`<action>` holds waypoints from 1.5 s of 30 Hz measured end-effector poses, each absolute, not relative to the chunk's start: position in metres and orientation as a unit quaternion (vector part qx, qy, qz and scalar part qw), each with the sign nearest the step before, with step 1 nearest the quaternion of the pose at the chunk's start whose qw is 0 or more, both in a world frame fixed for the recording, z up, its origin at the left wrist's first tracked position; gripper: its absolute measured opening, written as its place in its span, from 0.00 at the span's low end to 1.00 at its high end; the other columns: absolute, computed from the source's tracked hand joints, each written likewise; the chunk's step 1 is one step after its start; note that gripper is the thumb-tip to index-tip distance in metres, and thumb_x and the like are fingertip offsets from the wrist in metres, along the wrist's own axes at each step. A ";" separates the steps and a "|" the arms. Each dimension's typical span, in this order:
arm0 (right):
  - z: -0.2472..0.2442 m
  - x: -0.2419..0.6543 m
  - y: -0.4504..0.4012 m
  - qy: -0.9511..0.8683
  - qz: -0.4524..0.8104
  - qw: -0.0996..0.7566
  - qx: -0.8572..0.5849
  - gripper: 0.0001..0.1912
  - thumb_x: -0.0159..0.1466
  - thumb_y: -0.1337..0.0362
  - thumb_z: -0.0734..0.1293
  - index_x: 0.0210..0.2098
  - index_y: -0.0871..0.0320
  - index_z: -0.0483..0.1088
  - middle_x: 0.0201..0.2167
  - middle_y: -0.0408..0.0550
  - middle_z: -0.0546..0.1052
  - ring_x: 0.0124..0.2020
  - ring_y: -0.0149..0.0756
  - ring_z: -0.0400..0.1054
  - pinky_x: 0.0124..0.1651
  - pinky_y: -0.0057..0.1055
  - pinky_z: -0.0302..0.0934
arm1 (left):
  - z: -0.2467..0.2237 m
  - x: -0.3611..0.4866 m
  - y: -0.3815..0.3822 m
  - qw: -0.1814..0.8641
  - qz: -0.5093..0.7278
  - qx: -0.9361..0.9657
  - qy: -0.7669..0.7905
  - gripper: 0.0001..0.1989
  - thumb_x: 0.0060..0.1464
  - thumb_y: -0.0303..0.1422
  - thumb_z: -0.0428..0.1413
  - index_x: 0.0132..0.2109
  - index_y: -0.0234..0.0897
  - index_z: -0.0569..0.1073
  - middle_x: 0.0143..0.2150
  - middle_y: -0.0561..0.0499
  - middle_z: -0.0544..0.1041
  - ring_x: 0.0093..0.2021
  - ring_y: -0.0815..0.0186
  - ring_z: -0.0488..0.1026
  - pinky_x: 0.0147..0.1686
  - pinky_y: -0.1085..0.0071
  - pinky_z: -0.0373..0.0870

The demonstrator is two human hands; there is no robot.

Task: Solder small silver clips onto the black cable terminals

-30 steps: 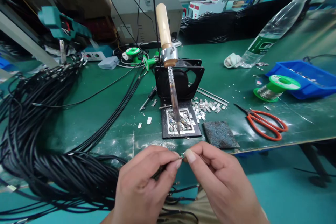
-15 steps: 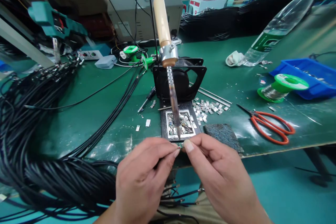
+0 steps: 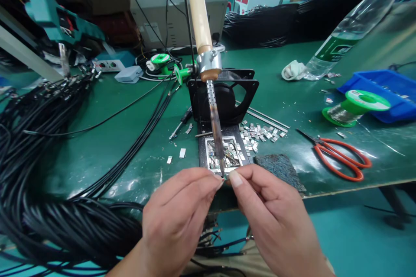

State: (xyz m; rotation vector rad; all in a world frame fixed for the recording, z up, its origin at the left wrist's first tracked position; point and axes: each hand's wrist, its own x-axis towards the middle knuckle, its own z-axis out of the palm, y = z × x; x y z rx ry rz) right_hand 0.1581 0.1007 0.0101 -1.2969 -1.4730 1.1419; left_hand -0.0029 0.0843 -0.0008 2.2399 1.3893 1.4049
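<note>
My left hand [image 3: 182,212] pinches something too small and hidden to name, thumb and forefinger pressed together. Close beside it, my right hand [image 3: 273,212] holds a tiny greenish piece [image 3: 226,177] between thumb and fingertip. A soldering iron [image 3: 200,21] with a wooden handle is clamped above, pointing downward. Its tip reaches the gap between my fingertips, at or just over the small piece; I cannot tell whether they touch. Behind the fingers lies a square metal tray [image 3: 208,140] filled with small metal bits.
Loose metal connectors [image 3: 260,132] lie right of the tray, by a dark abrasive pad [image 3: 277,171]. Red-handled scissors [image 3: 341,156], a solder spool [image 3: 346,114] and a blue bin [image 3: 380,82] are further right. Black cables [image 3: 81,220] fill the left. A fan [image 3: 224,99] stands behind the iron.
My fingertips have come slightly up toward the soldering iron's tip, closing the small gap. The view has shifted a little. Both hands keep their pinch.
</note>
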 end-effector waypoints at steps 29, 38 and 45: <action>0.011 0.158 0.103 -0.580 0.466 0.427 -0.513 0.18 0.71 0.57 0.63 0.27 0.58 0.71 0.19 0.38 0.61 0.20 0.26 0.52 0.19 0.22 0.51 | -0.001 -0.004 0.084 0.062 0.476 0.744 0.465 0.11 0.60 0.14 0.60 0.43 0.29 0.82 0.42 0.48 0.84 0.45 0.74 0.80 0.53 0.84 0.74; 0.007 0.158 0.100 -0.575 0.472 0.435 -0.508 0.17 0.72 0.58 0.64 0.28 0.57 0.71 0.19 0.38 0.60 0.20 0.27 0.51 0.19 0.23 0.49 | -0.001 -0.005 0.085 0.055 0.476 0.745 0.464 0.11 0.59 0.14 0.60 0.43 0.30 0.82 0.42 0.48 0.84 0.44 0.73 0.81 0.51 0.82 0.76; 0.004 0.158 0.099 -0.571 0.480 0.435 -0.505 0.17 0.72 0.58 0.64 0.29 0.57 0.72 0.20 0.38 0.61 0.21 0.27 0.51 0.21 0.23 0.49 | -0.001 -0.005 0.083 0.055 0.483 0.741 0.464 0.11 0.59 0.13 0.60 0.43 0.30 0.81 0.42 0.48 0.84 0.43 0.72 0.81 0.51 0.81 0.77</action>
